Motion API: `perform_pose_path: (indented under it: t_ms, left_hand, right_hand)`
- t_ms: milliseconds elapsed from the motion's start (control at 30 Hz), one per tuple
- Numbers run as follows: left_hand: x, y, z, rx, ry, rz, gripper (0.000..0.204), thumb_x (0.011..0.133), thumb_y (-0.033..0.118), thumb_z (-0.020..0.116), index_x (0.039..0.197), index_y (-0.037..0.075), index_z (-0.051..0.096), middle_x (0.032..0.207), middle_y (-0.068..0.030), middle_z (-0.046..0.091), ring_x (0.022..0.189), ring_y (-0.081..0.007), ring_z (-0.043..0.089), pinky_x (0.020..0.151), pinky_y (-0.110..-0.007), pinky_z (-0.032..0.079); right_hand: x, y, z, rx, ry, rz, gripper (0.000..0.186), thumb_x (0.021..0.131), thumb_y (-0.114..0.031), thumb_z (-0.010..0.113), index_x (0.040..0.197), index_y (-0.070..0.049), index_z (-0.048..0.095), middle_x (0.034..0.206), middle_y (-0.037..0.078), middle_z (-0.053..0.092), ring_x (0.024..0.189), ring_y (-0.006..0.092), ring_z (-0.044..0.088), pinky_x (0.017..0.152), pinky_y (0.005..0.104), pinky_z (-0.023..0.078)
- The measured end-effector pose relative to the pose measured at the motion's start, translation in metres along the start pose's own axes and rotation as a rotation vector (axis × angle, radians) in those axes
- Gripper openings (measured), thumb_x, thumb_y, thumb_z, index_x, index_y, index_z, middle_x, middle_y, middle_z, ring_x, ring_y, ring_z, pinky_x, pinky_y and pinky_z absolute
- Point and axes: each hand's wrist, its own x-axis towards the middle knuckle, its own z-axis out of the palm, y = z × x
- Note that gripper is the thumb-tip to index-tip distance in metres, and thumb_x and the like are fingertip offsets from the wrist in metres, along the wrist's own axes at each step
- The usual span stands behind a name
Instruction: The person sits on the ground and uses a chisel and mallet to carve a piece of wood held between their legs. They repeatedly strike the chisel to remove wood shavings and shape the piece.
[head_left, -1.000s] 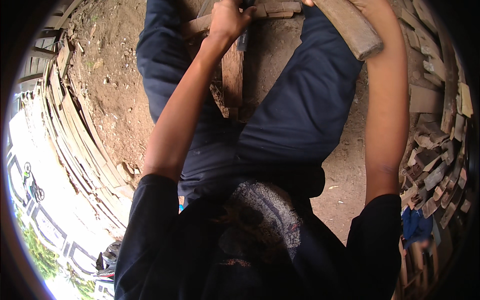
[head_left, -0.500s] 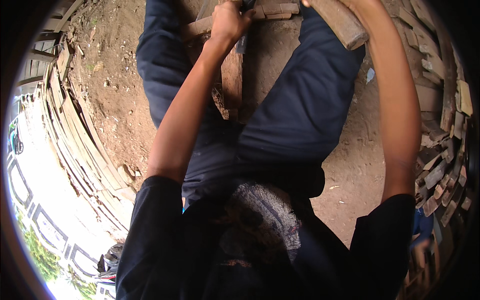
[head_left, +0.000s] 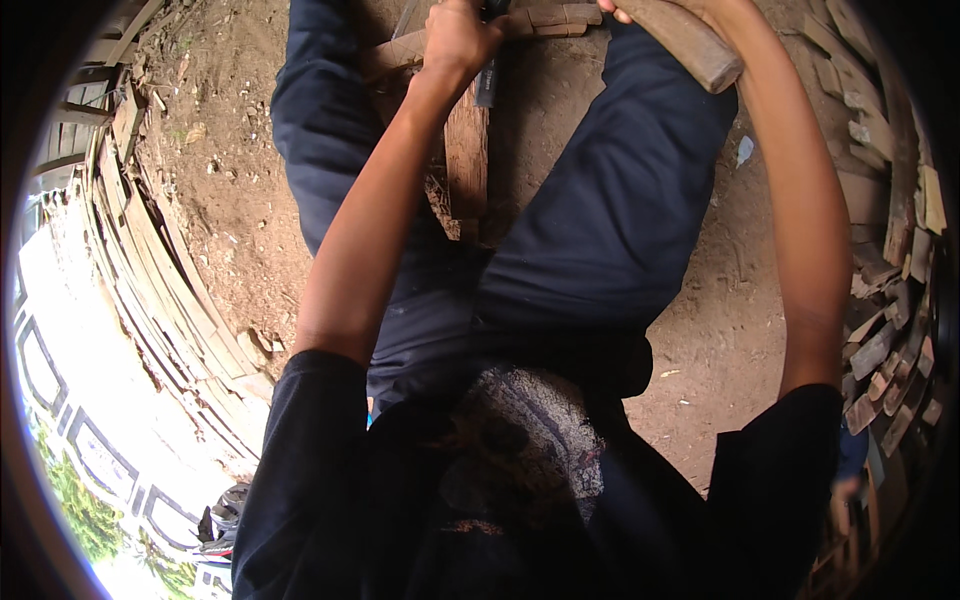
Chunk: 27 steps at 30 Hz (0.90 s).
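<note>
At the top middle my left hand (head_left: 458, 42) is closed over a curved, notched strip of wood (head_left: 552, 22). What its fingers grip is hidden. A narrow black flat piece (head_left: 486, 84) shows beside that hand and runs down over a wooden beam (head_left: 467, 160) between my legs. My right hand (head_left: 708, 8), cut off by the upper edge, has its fingers wrapped round a thick wooden handle (head_left: 690, 45). The handle's blunt end points down toward my right forearm, above my right knee; its other end is out of view.
Brown dirt ground (head_left: 225, 190) lies around my legs. Long boards (head_left: 165, 270) are stacked at the left, and many short wood offcuts (head_left: 880, 350) are piled at the right. A pale scrap (head_left: 744, 150) lies near my right leg.
My right forearm and the wooden handle have shifted slightly right and up. The left hand stays at nearly the same place on the curved wood.
</note>
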Motion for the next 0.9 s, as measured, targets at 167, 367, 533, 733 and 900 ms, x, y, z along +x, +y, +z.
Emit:
perform_pose_path:
  t_ms: [167,367,533,733,900]
  left_hand:
    - [0.005,0.009,0.009,-0.018,0.005,0.038,0.031,0.081,0.022,0.081,0.097,-0.004,0.075,0.09,-0.0274,0.073,0.086,-0.0396,0.074,0.076,-0.045,0.057]
    - [0.007,0.005,0.008,0.028,0.03,0.107,0.034,0.08,0.023,0.082,0.097,-0.005,0.074,0.091,-0.0282,0.072,0.086,-0.0401,0.074,0.075,-0.046,0.056]
    - [0.004,0.009,0.004,-0.006,-0.006,0.049,0.034,0.08,0.024,0.082,0.098,-0.004,0.074,0.09,-0.0278,0.073,0.084,-0.0402,0.073,0.075,-0.046,0.056]
    - [0.008,0.006,0.01,0.018,-0.003,0.076,0.033,0.081,0.022,0.08,0.101,-0.004,0.075,0.093,-0.0268,0.074,0.086,-0.0384,0.074,0.077,-0.044,0.057]
    - [0.009,0.004,0.01,-0.048,-0.01,0.035,0.033,0.081,0.022,0.08,0.102,-0.004,0.076,0.094,-0.0261,0.074,0.087,-0.0383,0.075,0.078,-0.044,0.058]
  right_hand:
    - [0.0,-0.015,-0.032,-0.065,0.091,0.018,0.022,0.102,-0.011,0.053,0.107,0.007,0.065,0.086,0.01,0.067,0.064,0.0162,0.061,0.058,0.0303,0.055]
    - [0.011,-0.007,-0.017,-0.015,0.253,-0.075,0.023,0.103,-0.015,0.055,0.109,0.006,0.063,0.088,0.009,0.066,0.069,0.0154,0.062,0.058,0.0296,0.054]
    - [-0.009,-0.018,-0.015,-0.164,0.06,0.09,0.023,0.103,-0.013,0.053,0.111,0.006,0.063,0.093,0.011,0.067,0.07,0.0165,0.063,0.061,0.0302,0.057]
    - [0.011,-0.006,-0.032,0.079,0.234,-0.092,0.021,0.101,-0.013,0.055,0.101,0.005,0.066,0.085,0.01,0.066,0.067,0.017,0.064,0.057,0.0315,0.056]
    - [0.006,0.003,-0.009,0.055,0.15,-0.008,0.022,0.101,-0.013,0.055,0.106,0.006,0.065,0.086,0.009,0.066,0.069,0.0172,0.064,0.058,0.0313,0.056]
